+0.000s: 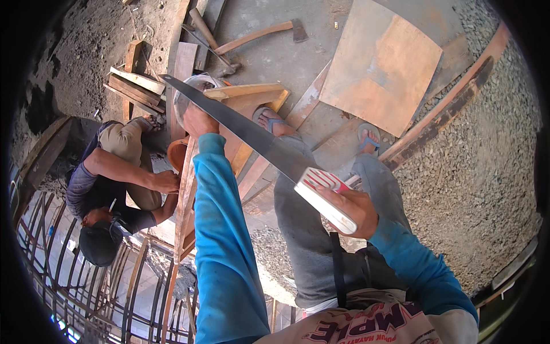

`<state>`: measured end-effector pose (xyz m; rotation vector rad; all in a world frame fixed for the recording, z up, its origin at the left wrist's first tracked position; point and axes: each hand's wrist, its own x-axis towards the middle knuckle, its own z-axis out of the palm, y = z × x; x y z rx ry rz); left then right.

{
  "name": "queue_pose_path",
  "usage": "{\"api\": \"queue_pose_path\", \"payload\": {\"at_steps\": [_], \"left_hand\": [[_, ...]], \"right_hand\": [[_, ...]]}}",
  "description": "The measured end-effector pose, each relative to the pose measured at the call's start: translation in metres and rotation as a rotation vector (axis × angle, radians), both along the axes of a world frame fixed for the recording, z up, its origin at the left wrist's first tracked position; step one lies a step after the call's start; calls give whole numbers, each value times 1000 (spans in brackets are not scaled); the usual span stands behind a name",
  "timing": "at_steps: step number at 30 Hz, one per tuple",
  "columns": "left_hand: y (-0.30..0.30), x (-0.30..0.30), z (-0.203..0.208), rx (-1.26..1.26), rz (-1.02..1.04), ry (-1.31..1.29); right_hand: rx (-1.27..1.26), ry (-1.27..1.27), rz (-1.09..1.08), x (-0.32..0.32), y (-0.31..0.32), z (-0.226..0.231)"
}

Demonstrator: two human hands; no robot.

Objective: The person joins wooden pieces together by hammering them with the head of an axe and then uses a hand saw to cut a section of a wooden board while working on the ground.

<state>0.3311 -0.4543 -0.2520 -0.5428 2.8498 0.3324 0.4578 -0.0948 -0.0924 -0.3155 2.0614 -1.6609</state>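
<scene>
My right hand (358,211) is wrapped round the white handle with red stripes of a handsaw (246,127). The saw's long dark blade slants up and left, passing over my left hand (199,120). That hand is by the rim of a white bucket (182,96), next to the wooden boards of a frame (252,92). The blade and the hand's own back hide its fingers, so what it grips, if anything, cannot be made out. The blade is not seen touching wood.
A co-worker (117,172) crouches at the left, hands at the frame's far side. An axe (258,35) and a hammer (213,43) lie on the ground above. A plywood sheet (381,66) lies at upper right, beside gravel (481,172). Rebar (86,275) stands at lower left.
</scene>
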Motion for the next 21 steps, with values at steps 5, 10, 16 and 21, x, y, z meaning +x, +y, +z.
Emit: {"api": "queue_pose_path", "payload": {"at_steps": [5,10,16,21], "left_hand": [[-52,7,-47,174,143,63],[0,-7,13,71,11,-25],[26,-10,24,100,63,-82],[-43,14,-38,351,13,102]], "right_hand": [[25,17,37,-97,-131,-59],[15,52,20,8,-2,-11],[-33,41,6,-37,-61,-59],[-21,85,-12,-56,-113,-79]]}}
